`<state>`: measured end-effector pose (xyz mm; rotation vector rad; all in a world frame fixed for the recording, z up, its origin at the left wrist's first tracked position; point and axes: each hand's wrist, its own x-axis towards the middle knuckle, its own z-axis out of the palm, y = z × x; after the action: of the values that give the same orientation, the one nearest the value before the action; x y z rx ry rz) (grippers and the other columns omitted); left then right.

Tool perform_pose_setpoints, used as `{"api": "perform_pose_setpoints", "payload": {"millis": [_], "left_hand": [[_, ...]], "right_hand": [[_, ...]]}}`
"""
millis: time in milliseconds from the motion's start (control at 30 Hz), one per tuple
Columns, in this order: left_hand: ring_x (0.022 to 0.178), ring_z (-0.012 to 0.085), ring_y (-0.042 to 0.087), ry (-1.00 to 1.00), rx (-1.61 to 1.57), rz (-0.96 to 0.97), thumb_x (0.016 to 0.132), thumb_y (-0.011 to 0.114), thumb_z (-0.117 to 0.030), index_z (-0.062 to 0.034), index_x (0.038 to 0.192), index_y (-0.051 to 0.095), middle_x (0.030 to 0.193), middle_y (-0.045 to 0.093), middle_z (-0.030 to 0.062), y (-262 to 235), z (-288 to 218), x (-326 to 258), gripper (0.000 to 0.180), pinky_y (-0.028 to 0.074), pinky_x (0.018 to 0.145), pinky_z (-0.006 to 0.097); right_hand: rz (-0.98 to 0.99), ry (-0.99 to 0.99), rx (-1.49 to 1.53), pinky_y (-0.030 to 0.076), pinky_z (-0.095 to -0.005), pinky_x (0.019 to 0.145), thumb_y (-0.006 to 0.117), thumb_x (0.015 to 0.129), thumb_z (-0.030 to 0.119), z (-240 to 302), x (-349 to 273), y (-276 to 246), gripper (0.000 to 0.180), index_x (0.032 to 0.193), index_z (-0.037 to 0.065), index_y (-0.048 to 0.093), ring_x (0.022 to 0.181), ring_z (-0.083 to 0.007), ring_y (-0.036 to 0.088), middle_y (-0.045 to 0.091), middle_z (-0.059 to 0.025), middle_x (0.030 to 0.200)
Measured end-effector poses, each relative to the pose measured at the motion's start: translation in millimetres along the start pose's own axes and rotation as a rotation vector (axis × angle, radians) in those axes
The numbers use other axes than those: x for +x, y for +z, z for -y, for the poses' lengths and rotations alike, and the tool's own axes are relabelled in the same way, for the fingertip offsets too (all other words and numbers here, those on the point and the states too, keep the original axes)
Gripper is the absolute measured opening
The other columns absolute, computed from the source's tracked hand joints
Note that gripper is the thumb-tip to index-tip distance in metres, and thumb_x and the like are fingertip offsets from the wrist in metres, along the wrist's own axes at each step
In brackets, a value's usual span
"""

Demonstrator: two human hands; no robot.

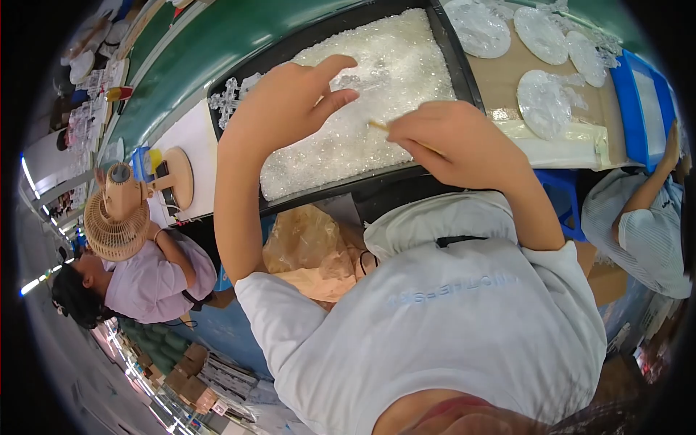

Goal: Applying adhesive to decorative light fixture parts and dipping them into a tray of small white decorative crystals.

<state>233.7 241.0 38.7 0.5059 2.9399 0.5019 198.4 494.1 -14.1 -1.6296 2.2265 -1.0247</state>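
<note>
A black tray (475,80) full of clear, glittering granules (406,43) lies in front of me. My left hand (286,101) reaches over its left part, index finger and thumb spread apart. Just beyond those fingertips a clear piece (373,74) lies among the granules; whether they touch it I cannot tell. My right hand (457,138) hovers over the tray's near right side, closed round a thin wooden stick (378,125). The stick's light tip points left, toward the granules. Most of its length is hidden in the hand.
Clear ornate pieces (230,101) lie at the tray's left edge. Several clear round pieces (544,105) rest on brown cardboard at right, beside a blue bin (644,109). A beige fan (119,217) stands left. Co-workers sit at left (156,279) and right (638,225).
</note>
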Motion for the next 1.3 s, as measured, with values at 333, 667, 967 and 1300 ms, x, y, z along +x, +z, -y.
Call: {"api": "perform_pose_setpoints", "payload": {"millis": [333, 667, 967, 1300], "left_hand": [[0.086, 0.0261, 0.064, 0.311, 0.373, -0.25, 0.087, 0.069, -0.032, -0.0103, 0.11, 0.063, 0.091, 0.063, 0.0064, 10.4, -8.5, 11.8, 0.032, 0.051, 0.074, 0.036], [0.075, 0.0319, 0.063, 0.09, 0.414, -0.129, 0.089, 0.066, -0.028, -0.0047, 0.082, 0.062, 0.08, 0.06, 0.012, 9.6, 6.2, 15.7, 0.025, 0.051, 0.068, 0.042], [0.052, 0.0164, 0.047, -0.47, -0.221, -0.252, 0.094, 0.063, -0.033, 0.0027, 0.075, 0.06, 0.057, 0.053, 0.0069, 0.1, 7.7, -10.1, 0.04, 0.038, 0.052, 0.033], [0.046, 0.0058, 0.037, -0.852, -1.15, -0.425, 0.097, 0.062, -0.033, -0.0071, 0.073, 0.057, 0.056, 0.041, -0.005, 29.9, 10.3, -40.8, 0.035, 0.03, 0.042, 0.023]], "right_hand": [[0.08, -0.12, 0.267, 0.05, -0.0438, 0.068, 0.063, 0.085, 0.008, 2.3, 11.7, 23.4, 0.014, 0.099, 0.007, 0.066, 0.079, -0.0321, 0.063, 0.067, -0.0094, 0.085], [-0.289, 0.112, 0.456, 0.045, -0.0264, 0.057, 0.054, 0.089, 0.003, 1.2, -24.7, -32.6, 0.018, 0.097, -0.001, 0.07, 0.062, -0.0151, 0.058, 0.066, -0.0092, 0.077], [-0.469, 0.139, 0.872, 0.057, -0.0272, 0.071, 0.046, 0.099, 0.013, -42.0, -45.9, -46.6, 0.03, 0.104, -0.01, 0.065, 0.079, -0.0194, 0.069, 0.07, -0.0181, 0.094], [-0.553, 0.324, 1.092, 0.06, -0.0293, 0.075, 0.05, 0.102, 0.013, -50.4, -1.5, -35.1, 0.029, 0.107, -0.01, 0.067, 0.081, -0.0212, 0.072, 0.071, -0.019, 0.096]]}}
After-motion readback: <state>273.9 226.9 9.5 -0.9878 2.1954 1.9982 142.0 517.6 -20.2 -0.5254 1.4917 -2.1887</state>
